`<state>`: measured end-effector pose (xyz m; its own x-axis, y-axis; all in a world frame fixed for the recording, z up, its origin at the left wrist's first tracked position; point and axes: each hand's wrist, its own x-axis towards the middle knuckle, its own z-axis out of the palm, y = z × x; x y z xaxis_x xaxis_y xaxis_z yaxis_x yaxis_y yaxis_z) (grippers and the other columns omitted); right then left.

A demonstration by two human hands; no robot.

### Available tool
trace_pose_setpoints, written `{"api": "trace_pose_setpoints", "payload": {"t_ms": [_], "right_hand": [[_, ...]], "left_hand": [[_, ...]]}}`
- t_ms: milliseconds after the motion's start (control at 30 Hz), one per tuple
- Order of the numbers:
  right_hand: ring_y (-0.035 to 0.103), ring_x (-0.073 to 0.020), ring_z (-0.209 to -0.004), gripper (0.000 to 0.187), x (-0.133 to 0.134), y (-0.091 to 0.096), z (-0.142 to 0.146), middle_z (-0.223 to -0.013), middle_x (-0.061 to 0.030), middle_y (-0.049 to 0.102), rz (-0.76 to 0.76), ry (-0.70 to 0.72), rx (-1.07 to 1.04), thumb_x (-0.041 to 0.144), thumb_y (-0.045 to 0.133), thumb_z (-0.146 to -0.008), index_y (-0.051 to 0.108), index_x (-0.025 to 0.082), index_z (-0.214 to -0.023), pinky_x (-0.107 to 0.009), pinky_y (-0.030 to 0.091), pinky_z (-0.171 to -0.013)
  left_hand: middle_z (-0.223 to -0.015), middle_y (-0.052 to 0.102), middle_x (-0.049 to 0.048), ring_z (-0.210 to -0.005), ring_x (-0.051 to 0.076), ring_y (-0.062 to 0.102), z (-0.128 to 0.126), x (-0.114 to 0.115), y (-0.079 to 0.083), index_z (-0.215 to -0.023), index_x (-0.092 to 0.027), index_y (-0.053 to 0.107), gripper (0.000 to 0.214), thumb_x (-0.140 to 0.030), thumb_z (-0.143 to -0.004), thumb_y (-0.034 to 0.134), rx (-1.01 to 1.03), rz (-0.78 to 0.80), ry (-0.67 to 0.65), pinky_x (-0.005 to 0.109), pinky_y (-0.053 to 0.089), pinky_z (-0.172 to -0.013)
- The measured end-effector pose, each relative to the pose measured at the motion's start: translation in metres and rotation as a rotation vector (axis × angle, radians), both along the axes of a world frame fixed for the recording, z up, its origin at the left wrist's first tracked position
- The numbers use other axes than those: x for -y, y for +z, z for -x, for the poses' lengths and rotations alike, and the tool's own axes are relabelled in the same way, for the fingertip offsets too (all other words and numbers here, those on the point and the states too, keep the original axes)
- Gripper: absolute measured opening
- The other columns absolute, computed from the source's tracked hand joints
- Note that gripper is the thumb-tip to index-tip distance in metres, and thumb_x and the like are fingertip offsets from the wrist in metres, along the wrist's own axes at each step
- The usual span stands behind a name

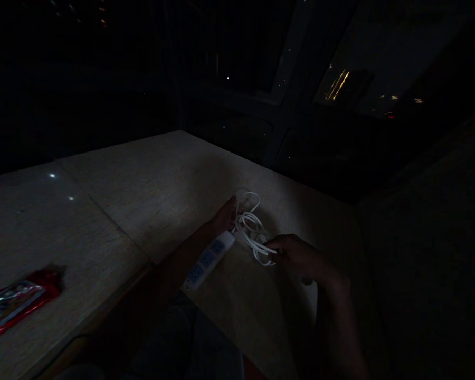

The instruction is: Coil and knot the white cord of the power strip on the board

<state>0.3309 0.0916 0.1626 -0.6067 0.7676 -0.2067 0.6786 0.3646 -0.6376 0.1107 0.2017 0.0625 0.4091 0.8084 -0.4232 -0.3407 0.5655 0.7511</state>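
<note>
Head view. The right hand [298,257] has its fingertips [272,246] closed together on the near loops of a white cable [252,228], pinching several strands at once. The left hand [224,215] lies at the far-left side of the same loops, touching them where the cable meets the power strip [208,258]. Its fingers are in shadow, so it cannot be determined whether they close on the cable or only rest against it.

The cable is gathered into a loose coil, spread between the two hands and lying on the table [150,184]. The power strip is white with blue sockets. It rests flat on the table beside the left forearm, with its cable end pointing away from the person and its other end at the near table edge.

A red packet [13,303] lies flat at the far left of the table, well apart from both hands. Beyond the table's far edge is a dark window [340,95] showing scattered lights.
</note>
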Motion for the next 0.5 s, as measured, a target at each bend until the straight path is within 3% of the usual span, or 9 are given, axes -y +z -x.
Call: {"api": "trace_pose_setpoints", "payload": {"t_ms": [133,233,500], "right_hand": [[0.065,-0.0174,-0.076,0.025,-0.001,0.000,-0.005,-0.076,-0.0018,0.073,0.080,0.013,-0.007,0.020,0.053,-0.080,0.077,0.018,-0.085,-0.024,0.047,-0.069],[0.066,-0.0188,-0.078,0.024,-0.007,-0.007,-0.020,-0.080,-0.0017,0.075,0.109,-0.055,-0.012,0.025,0.056,-0.080,0.078,0.018,-0.087,-0.024,0.049,-0.070],[0.069,-0.0256,-0.079,0.026,-0.038,-0.047,-0.071,-0.077,-0.0018,0.076,0.165,-0.230,-0.104,0.041,0.064,-0.076,0.080,0.022,-0.084,-0.035,0.054,-0.074]], "left_hand": [[-0.059,0.065,0.0032,-0.047,0.013,0.058,-0.006,0.001,0.000,-0.078,-0.013,0.066,0.034,-0.046,-0.084,0.062,-0.125,-0.030,0.103,0.023,0.043,-0.047],[-0.062,0.065,0.0021,-0.046,0.010,0.056,-0.003,0.001,-0.006,-0.079,-0.013,0.065,0.023,-0.036,-0.080,0.070,-0.167,-0.063,0.159,0.022,0.042,-0.047],[-0.072,0.066,0.0024,-0.050,0.011,0.059,0.003,0.010,-0.007,-0.089,-0.015,0.060,0.032,-0.044,-0.081,0.070,-0.126,-0.182,0.178,0.021,0.045,-0.046]]}}
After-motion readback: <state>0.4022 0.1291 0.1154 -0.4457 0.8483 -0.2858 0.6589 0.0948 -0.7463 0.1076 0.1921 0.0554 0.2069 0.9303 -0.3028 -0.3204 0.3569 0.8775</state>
